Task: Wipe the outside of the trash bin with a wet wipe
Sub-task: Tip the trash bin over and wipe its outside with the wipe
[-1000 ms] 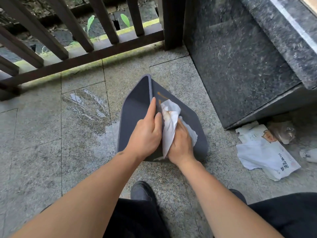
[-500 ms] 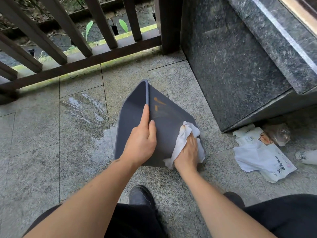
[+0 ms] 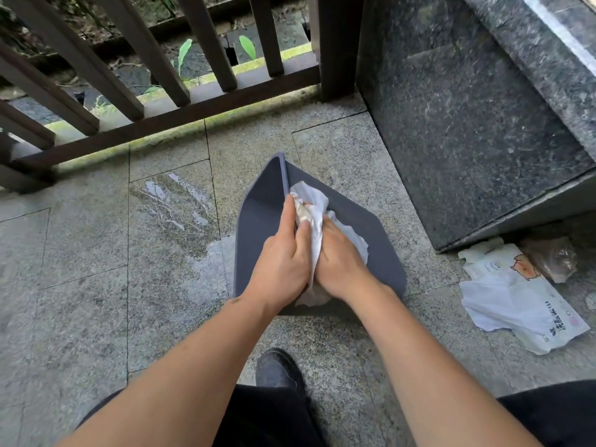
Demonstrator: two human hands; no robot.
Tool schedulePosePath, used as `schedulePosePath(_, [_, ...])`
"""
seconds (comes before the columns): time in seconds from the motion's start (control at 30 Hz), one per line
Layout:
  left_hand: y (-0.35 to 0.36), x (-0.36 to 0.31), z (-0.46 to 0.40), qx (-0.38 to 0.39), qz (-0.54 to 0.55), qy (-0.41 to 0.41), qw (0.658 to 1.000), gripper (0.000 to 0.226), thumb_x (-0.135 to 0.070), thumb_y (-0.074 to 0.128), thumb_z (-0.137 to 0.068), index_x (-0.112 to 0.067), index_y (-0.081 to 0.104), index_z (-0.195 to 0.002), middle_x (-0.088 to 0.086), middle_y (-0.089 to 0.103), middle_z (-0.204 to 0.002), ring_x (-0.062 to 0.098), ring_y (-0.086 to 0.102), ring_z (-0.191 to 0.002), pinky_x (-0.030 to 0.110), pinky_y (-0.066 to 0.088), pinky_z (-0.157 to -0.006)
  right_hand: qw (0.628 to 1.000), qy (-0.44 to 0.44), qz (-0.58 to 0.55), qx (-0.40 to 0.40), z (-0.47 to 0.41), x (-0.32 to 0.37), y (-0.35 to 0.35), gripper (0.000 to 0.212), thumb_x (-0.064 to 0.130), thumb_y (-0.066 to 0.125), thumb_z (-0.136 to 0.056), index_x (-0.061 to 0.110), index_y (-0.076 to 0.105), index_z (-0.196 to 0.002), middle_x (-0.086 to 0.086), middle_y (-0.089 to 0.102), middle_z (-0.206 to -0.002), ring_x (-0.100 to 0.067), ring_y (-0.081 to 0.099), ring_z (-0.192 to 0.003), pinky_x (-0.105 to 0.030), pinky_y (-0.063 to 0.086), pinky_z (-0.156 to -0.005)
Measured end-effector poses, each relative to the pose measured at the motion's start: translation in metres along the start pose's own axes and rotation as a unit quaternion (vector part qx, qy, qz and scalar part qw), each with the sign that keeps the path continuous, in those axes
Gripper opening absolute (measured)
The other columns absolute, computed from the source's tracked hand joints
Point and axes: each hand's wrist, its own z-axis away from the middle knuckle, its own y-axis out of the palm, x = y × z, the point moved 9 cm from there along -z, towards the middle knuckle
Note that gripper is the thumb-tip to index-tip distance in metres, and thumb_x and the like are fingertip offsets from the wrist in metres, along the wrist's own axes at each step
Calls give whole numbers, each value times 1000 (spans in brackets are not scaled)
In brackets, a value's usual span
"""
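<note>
Both hands sit together on the bin. Left hand (image 3: 280, 262) grips the bin's upper edge, fingers wrapped over the ridge, thumb pointing far along it. Right hand (image 3: 339, 262) is closed on the wet wipe (image 3: 311, 201), pressing it flat vs the bin's right outer face; wipe bunches up btwn the two hands w/ a brownish stain near its far end. Trash bin (image 3: 371, 233), dark grey, lies on its side on the stone tile floor (image 3: 96, 301), centre of view. Wet patch (image 3: 180, 204) on the tiles just left of it. Near: a dark shoe (image 3: 279, 369). Right: white wipe packet (image 3: 519, 301) on the floor, below a dark granite block (image 3: 467, 124). Far: brown railing (image 3: 161, 117).
</note>
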Motion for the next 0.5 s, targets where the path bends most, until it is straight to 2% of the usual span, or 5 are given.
schedulePosePath(0.07, [0,1,1,-4,0,10,1000,54,-48,30,-103,-46,11,-154,-24,58,-83,-20,55,-69,4,41,-60,1000,8,-3,16,-9,-4,3,48,56,26,-103,39,38,-147,30,48,-139,24,38,-124,-3,26,-104])
schedulePosePath(0.17, [-6,13,6,-33,-5,-8,999,56,-45,28,-101,-44,12,-154,-21,64,-78,-4,61,-66,15,43,-55,998,46,3,46,-11,-25,11,51,56,27,-102,38,35,-149,14,45,-152,-2,39,-140,-26,30,-116])
schedulePosePath(0.3, [-17,28,7,-57,-8,-29,998,54,-41,30,-104,-35,18,-157,-62,43,-82,-32,45,-73,-2,36,-64,984,165,54,34,-2,-69,2,52,70,9,-97,48,37,-136,15,44,-148,-14,40,-138,-35,29,-108])
schedulePosePath(0.43, [-24,34,3,-47,-29,-35,998,54,-45,27,-102,-42,16,-155,-62,41,-78,-30,44,-67,-3,33,-62,952,287,107,20,18,-117,-14,75,76,-5,-90,45,23,-152,10,18,-165,-15,11,-154,-48,11,-122])
schedulePosePath(0.5, [-23,32,3,-42,-37,-35,998,54,-47,27,-101,-47,14,-154,-57,46,-77,-21,51,-66,3,38,-61,933,335,132,2,33,-134,-22,71,68,-2,-94,40,19,-155,6,17,-167,-19,14,-154,-45,11,-121])
